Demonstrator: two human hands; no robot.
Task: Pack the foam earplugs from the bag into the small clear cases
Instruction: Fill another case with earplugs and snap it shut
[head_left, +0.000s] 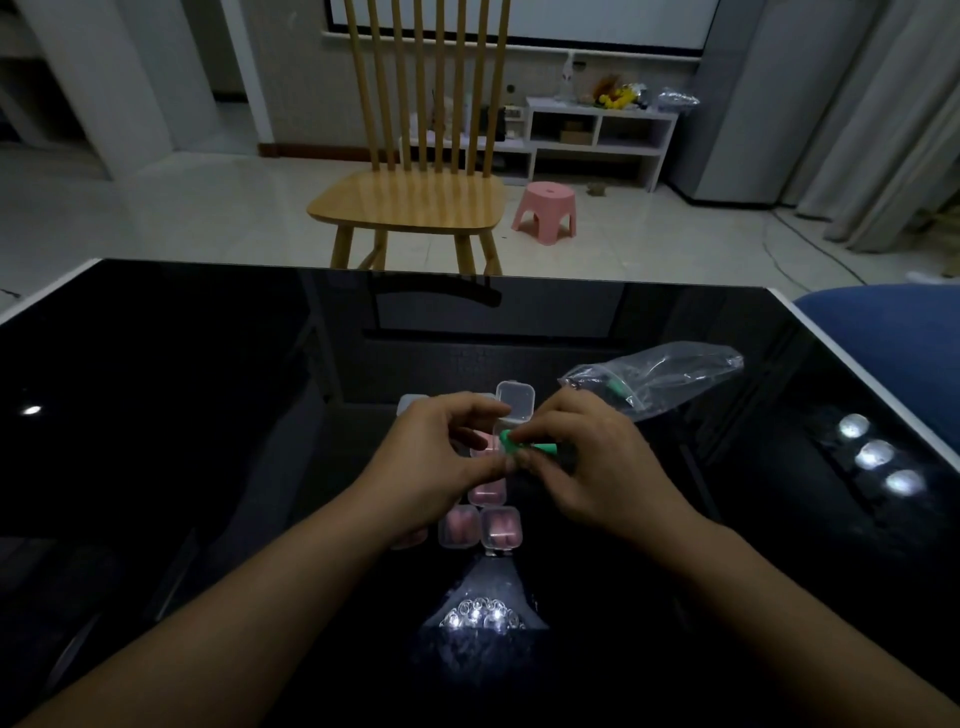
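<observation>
Dim living room, seen from above a glossy black table (208, 415) with a white edge. At the middle of the table both hands meet over a cluster of small clear cases. The right hand (597, 462) pinches a green earplug (511, 444) between thumb and fingertips, with a second green earplug (545, 448) sticking out sideways just beside it. The left hand (441, 462) is curled, its fingertips closed on an open case (514, 402) whose lid stands up behind the fingers (the base is mostly hidden by the hands). The green earplugs hover just in front of that open case.

Nearer the viewer, three closed cases (480, 525) with pink earplugs inside lie touching one another, partly covered by the left wrist. More cases peek out beyond the left knuckles, too hidden to count.

To the right, just behind the right hand, a clear plastic bag (665, 379) lies crumpled on the table with a bit of green showing inside.

Bright ceiling lights reflect off the tabletop at right and near the bottom centre. Beyond the far table edge stands a wooden chair (415, 197) with a tall slatted back, a pink stool (545, 205) to its right, and a low white shelf (597, 135) against the wall. Something blue (893, 353) sits past the table's right corner.
</observation>
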